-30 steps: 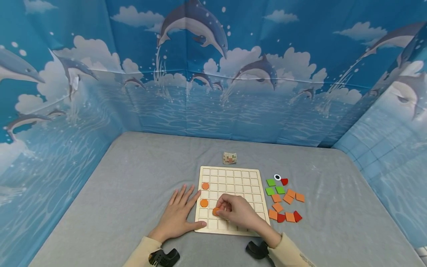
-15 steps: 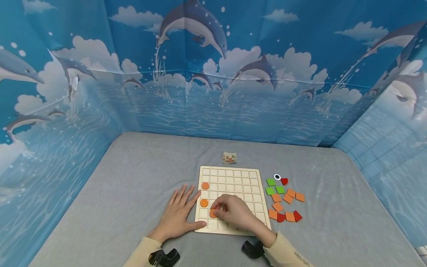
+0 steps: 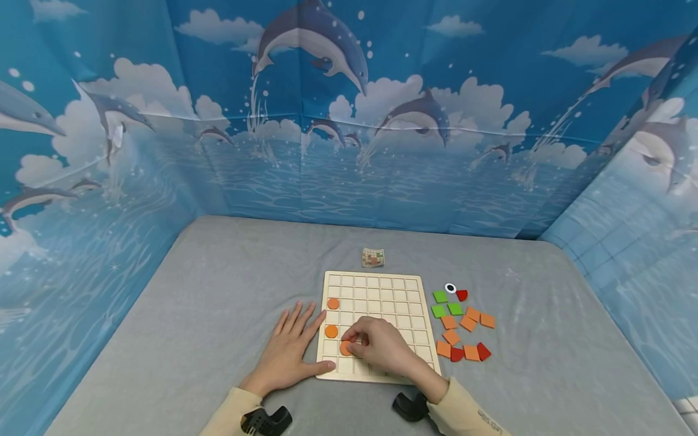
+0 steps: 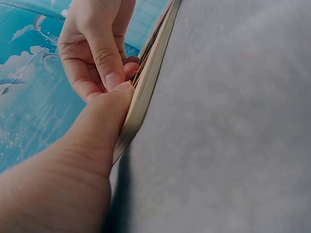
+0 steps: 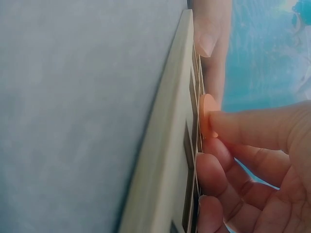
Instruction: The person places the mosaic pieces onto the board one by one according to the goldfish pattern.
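A pale wooden grid board point(image 3: 382, 297) lies on the grey cloth. My right hand point(image 3: 382, 346) pinches an orange disc point(image 3: 345, 347) between thumb and fingers at a square near the board's lower left. In the right wrist view the same orange disc point(image 5: 207, 115) stands at the grid's surface with the thumb on it. Spread flat, my left hand point(image 3: 291, 346) rests at the board's left edge, thumb over the lower-left corner. Two other orange discs sit in the leftmost column, an upper disc point(image 3: 333, 303) and a lower disc point(image 3: 331, 331).
Right of the board lie several orange squares point(image 3: 451, 336), several green pieces point(image 3: 455, 309), a few red pieces point(image 3: 457, 354) and a white ring-shaped piece with a black centre point(image 3: 450, 288). Behind the board is a small patterned card point(image 3: 373, 257). A dolphin-print curtain point(image 3: 349, 169) surrounds the table.
My right hand has shifted slightly left and toward me with the orange disc, from near a grid line into a square. The left hand has stayed in place on the board's edge.
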{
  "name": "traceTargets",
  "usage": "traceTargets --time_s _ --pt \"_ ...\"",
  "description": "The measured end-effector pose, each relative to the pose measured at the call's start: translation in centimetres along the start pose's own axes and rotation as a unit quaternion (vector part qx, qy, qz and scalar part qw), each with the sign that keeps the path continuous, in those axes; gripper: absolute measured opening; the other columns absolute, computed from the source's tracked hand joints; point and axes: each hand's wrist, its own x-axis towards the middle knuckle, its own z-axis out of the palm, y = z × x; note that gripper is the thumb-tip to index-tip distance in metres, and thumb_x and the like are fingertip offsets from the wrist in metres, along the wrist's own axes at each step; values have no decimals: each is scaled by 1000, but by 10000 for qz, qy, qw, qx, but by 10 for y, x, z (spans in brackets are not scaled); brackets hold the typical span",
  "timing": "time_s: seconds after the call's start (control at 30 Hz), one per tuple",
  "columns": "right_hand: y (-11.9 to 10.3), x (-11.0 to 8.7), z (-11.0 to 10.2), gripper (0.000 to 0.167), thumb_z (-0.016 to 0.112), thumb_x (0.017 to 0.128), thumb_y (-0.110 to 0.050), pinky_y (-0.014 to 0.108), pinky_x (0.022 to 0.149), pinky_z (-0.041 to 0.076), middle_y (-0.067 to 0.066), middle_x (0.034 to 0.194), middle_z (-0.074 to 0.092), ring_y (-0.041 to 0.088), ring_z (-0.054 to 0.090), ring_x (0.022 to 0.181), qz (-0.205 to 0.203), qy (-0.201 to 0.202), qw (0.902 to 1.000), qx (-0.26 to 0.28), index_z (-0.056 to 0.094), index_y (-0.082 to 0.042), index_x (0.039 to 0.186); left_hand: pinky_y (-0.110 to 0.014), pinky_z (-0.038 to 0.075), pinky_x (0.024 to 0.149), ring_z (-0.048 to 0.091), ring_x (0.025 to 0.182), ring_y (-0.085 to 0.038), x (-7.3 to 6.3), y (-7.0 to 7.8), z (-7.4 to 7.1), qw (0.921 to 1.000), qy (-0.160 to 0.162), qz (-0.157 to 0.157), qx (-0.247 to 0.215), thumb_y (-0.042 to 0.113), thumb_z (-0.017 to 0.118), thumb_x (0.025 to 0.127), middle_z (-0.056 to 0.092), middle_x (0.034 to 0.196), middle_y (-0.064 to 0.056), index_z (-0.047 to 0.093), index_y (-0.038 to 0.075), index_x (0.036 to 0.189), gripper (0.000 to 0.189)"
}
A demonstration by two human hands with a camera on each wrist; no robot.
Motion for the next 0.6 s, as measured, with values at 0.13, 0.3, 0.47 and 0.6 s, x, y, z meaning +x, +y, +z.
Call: traceTargets --time_s 0.13,0.3,0.47,0.6 --pt "0 1 1 9 74 83 -13 23 49 38 -16 73 54 3 44 55 20 -26 10000 -20 75 -18 89 -52 8 111 8 142 -32 0 -1 1 9999 75 54 57 74 51 80 21 155 -10 31 16 151 94" --pt "0 1 2 10 75 82 -16 23 50 39 -16 76 55 3 45 57 39 -109 9999 -75 75 -19 91 -52 7 111 8 142 -33 -1 -1 2 9999 88 72 97 75 50 80 21 155 -10 31 15 151 95" --pt "2 1 2 11 77 81 -17 23 50 38 -16 76 54 3 45 57 -20 -144 9998 -161 74 -20 91 -51 5 112 7 142 -32 0 0 3 9999 60 44 83 76 49 79 20 156 -9 29 16 151 95" --pt "3 1 3 11 77 81 -17 23 49 38 -16 75 55 3 45 57 -31 -145 9998 -161 75 -20 91 -51 5 112 7 142 -32 -1 -1 5 9999 70 40 94 76 49 79 20 156 -10 29 16 151 95"
